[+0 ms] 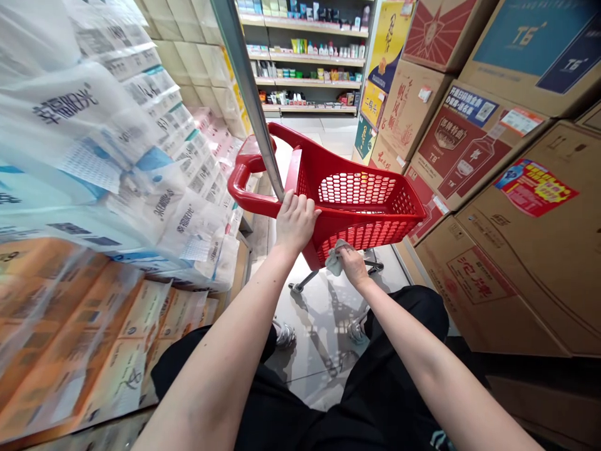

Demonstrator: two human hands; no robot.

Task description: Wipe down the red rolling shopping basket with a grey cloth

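Note:
A red plastic shopping cart (pixel 370 216) with perforated basket walls stands crosswise in front of me, its handle end to the left. My left hand (pixel 297 220) is closed over the cart's near upper rim, beside a metal pole (pixel 251 84) that slants down to the handle end. Lower down, my right hand (pixel 353 266) grips a pale grey cloth (pixel 335 258) and presses it to the near side wall of the basket. No goods show in the visible part of the basket. Casters and dark metal legs (pixel 300 285) show underneath.
Stacked cardboard boxes (pixel 526 250) wall the right side. On the left rise piles of white plastic-wrapped packs (pixel 94 150) and orange packs (pixel 61 319). Shelves of bottles and tubes (pixel 314 56) stand at the back. My shoes (pixel 284 335) rest on the pale tiled floor (pixel 310 363).

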